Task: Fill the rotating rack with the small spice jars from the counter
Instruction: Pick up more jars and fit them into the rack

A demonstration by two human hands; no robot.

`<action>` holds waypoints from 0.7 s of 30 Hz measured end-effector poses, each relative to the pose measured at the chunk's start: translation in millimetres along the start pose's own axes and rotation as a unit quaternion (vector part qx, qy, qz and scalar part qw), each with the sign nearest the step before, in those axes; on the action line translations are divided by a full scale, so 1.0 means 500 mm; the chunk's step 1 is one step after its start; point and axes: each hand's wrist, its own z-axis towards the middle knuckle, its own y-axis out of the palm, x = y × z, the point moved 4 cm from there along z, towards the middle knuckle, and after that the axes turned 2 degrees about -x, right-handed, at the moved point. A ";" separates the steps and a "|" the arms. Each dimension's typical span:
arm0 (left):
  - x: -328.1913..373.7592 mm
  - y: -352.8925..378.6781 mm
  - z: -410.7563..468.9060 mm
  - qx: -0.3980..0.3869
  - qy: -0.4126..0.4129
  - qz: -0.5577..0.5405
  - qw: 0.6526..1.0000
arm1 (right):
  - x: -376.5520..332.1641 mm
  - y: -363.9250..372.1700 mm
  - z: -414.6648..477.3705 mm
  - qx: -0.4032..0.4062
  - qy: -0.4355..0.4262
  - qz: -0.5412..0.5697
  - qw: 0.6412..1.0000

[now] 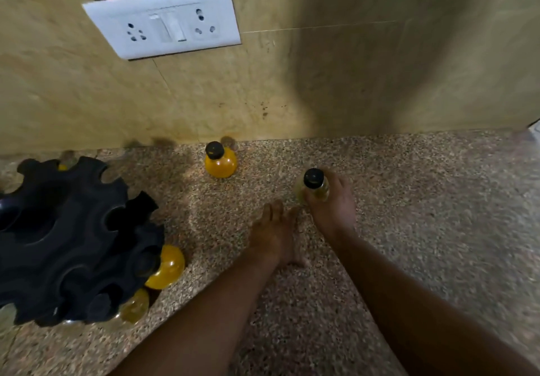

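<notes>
The black rotating rack (64, 241) stands at the left on the speckled counter (409, 200). Two yellow-filled jars (168, 267) sit in its lower slots at the near right side. A small round jar with orange spice and a black cap (220, 162) stands alone near the wall. My right hand (333, 203) grips a pale yellow jar with a black cap (314, 188) that stands upright on the counter. My left hand (274, 235) rests flat on the counter just left of it, fingers straight, holding nothing.
A tiled wall (292, 83) rises behind the counter, carrying a white switch and socket plate (163, 21). A wall corner juts forward at the right. The counter's right edge shows at the far right.
</notes>
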 end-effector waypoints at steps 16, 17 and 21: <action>-0.167 -0.002 -0.130 0.330 -0.151 -0.588 0.723 | -0.103 0.062 -0.089 -0.069 -0.086 -0.013 0.994; -0.186 -0.001 -0.149 0.347 -0.168 -0.614 0.689 | -0.119 0.076 -0.103 -0.082 -0.103 -0.010 0.991; -0.233 0.013 -0.218 0.412 -0.172 -0.695 0.564 | -0.177 0.137 -0.154 -0.148 -0.150 -0.031 0.977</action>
